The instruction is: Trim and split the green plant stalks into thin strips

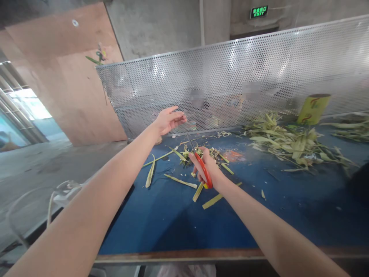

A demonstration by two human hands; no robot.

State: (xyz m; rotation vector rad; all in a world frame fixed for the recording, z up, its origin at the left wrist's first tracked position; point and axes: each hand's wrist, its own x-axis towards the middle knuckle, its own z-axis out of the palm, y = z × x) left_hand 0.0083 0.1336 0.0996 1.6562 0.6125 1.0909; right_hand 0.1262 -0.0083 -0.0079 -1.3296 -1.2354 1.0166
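Observation:
My right hand (208, 165) is closed round the red handles of a pair of scissors (206, 175), whose blades point up and away from me. Raised near the perforated metal panel, my left hand (170, 120) has its fingers partly spread, with nothing visible in them. Beneath the scissors lies a small pile of green and brown plant scraps (187, 154). Loose pale green leaf strips, one of them long and thin (180, 181), lie on the blue tabletop (178, 227) around the pile.
A perforated metal panel (173, 82) stands along the table's far edge. To the right are a heap of green leaves (291, 142) and a yellow container (313, 109). White cables (49, 204) run beside the table at the left.

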